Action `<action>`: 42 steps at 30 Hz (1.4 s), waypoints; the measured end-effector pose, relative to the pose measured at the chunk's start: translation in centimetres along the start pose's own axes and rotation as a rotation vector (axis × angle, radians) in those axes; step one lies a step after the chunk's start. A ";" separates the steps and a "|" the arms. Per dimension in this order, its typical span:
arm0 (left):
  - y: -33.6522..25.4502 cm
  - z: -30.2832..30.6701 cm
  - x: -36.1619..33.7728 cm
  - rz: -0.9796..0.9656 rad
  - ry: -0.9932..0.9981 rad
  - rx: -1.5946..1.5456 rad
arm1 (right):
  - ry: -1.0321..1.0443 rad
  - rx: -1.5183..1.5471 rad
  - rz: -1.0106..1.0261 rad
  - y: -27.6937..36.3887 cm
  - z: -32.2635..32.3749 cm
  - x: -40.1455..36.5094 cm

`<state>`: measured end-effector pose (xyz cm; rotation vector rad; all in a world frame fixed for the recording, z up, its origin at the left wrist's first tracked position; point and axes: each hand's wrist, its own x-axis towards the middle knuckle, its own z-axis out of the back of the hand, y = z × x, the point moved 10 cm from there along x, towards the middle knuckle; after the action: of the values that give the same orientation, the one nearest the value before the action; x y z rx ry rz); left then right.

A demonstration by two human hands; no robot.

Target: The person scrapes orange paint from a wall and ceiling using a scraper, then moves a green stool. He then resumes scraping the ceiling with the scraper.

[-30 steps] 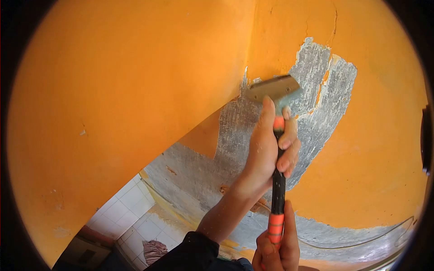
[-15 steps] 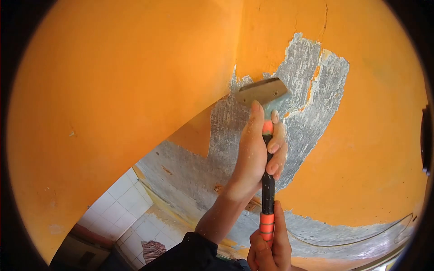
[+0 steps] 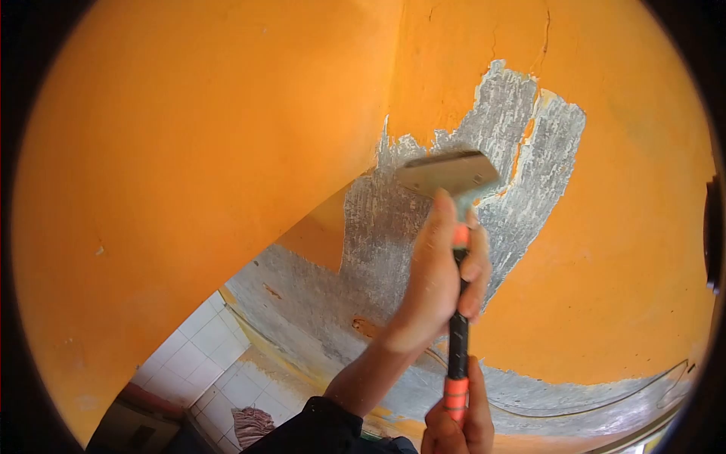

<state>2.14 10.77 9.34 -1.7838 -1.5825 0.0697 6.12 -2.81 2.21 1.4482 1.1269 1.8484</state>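
Observation:
A wide-bladed wall scraper (image 3: 448, 174) with a black and orange handle lies over a bare grey patch (image 3: 495, 106) on the orange wall (image 3: 620, 234). My left hand (image 3: 432, 276) is wrapped around the upper handle, its thumb pointing up just below the blade. Lower down, my right hand (image 3: 456, 433) grips the orange end of the handle. Ragged pale edges of paint border the patch above the blade. Slight blur hides whether the blade edge touches the wall.
At left a large orange surface (image 3: 204, 136) slants in close. A cable (image 3: 575, 413) runs along the grey strip at lower right. White tiles (image 3: 208, 340) and a crumpled striped cloth (image 3: 252, 425) show far below. Cracks mark the upper wall.
Both hands and the scraper have moved down and slightly to the right across the grey patch. The hold on the handle stays the same.

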 end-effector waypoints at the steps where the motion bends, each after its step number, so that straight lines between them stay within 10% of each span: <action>1: 0.1 0.0 0.2 0.002 -0.004 -0.009 | 0.003 0.018 0.009 0.3 0.1 0.0; 36: 0.5 -4.2 0.8 -0.038 0.101 -0.169 | -0.295 0.286 -0.417 3.8 2.8 -2.5; 42: -0.7 -4.1 1.4 -0.063 0.008 -0.249 | -0.060 0.264 -0.227 5.5 2.0 -0.3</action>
<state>3.87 10.04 13.28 -1.9165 -1.7010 -0.1712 8.63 -5.28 6.87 1.4364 1.4826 1.5363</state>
